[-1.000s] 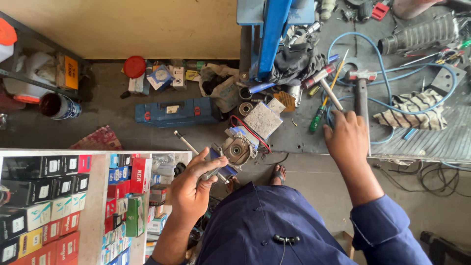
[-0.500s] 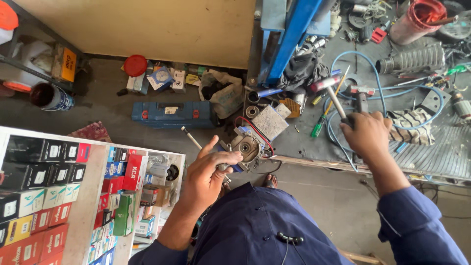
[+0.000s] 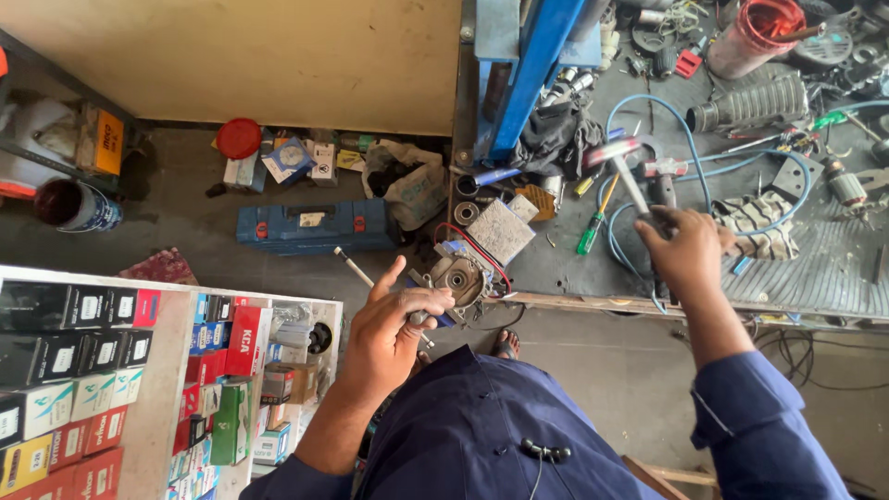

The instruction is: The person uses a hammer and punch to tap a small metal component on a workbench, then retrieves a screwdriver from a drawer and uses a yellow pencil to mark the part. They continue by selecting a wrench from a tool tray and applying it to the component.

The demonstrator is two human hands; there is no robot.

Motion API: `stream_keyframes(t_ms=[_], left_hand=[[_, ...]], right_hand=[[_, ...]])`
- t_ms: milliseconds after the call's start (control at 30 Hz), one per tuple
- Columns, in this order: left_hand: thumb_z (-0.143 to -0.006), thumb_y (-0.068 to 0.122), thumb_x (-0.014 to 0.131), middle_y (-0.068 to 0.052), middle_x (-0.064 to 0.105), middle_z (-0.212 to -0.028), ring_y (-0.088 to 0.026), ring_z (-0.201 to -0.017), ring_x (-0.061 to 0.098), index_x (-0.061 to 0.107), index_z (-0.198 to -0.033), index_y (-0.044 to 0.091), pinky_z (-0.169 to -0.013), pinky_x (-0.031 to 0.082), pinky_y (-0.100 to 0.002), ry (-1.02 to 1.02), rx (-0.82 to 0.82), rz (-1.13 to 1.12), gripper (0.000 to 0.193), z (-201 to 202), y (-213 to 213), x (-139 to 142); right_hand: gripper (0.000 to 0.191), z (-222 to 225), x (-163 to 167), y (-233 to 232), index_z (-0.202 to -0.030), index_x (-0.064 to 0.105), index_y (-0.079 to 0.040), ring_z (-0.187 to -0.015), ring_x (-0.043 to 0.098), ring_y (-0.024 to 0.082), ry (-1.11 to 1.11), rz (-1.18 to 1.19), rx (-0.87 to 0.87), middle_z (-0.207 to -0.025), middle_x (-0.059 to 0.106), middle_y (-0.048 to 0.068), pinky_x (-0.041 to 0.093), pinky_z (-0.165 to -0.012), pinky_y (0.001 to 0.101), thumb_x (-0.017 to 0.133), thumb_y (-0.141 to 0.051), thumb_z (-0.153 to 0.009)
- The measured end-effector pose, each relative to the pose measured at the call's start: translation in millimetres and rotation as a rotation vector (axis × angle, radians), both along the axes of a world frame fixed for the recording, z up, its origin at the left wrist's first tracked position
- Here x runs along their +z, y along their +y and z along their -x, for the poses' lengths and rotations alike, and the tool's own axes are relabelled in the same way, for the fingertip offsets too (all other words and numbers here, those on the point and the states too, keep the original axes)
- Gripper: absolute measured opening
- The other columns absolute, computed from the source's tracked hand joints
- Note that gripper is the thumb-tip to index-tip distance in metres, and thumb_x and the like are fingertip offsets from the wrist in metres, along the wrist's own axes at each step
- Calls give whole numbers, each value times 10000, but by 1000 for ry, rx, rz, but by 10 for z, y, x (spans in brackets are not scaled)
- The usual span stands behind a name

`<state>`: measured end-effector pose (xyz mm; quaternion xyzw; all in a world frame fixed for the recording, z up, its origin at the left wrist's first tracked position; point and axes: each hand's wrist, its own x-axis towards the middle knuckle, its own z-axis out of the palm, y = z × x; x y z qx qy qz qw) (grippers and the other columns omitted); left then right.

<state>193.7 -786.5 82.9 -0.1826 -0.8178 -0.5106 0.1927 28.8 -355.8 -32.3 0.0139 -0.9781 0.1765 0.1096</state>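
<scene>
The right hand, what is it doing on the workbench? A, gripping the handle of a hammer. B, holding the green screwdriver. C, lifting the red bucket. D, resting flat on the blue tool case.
A: the right hand is closed around the handle of a hammer whose head points up over the bench, while the green screwdriver lies untouched beside it.

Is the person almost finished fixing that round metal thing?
Not yet, it seems. The round motor housing sits opened on the workbench edge. The left hand holds a screwdriver; the right hand grips a hammer. Loose parts lie scattered, nothing reassembled.
</scene>
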Motion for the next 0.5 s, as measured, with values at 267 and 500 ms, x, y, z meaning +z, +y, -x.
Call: stream_keyframes(t_ms=[267, 500], left_hand=[[-977, 11, 621, -31, 785, -991, -166, -908, 791, 607, -982, 76, -1265, 314, -574, -86, -4, 50, 66, 1, 9, 38], [-944, -46, 589, -51, 786, -983, -159, -813, 769, 649, -1060, 51, -1251, 331, -578, -100, -2, 42, 163, 18, 56, 54]], right_hand=[[616, 127, -3, 189, -1141, 650, 89, -1059, 629, 465, -98, -115, -263, -1141, 664, 323, 504, -892, 516, 815, -456, -905], [579, 177, -50, 253, -1277, 611, 33, -1045, 672, 458, -191, -135, -162, -1093, 708, 291, 527, -895, 515, 794, -367, -900]])
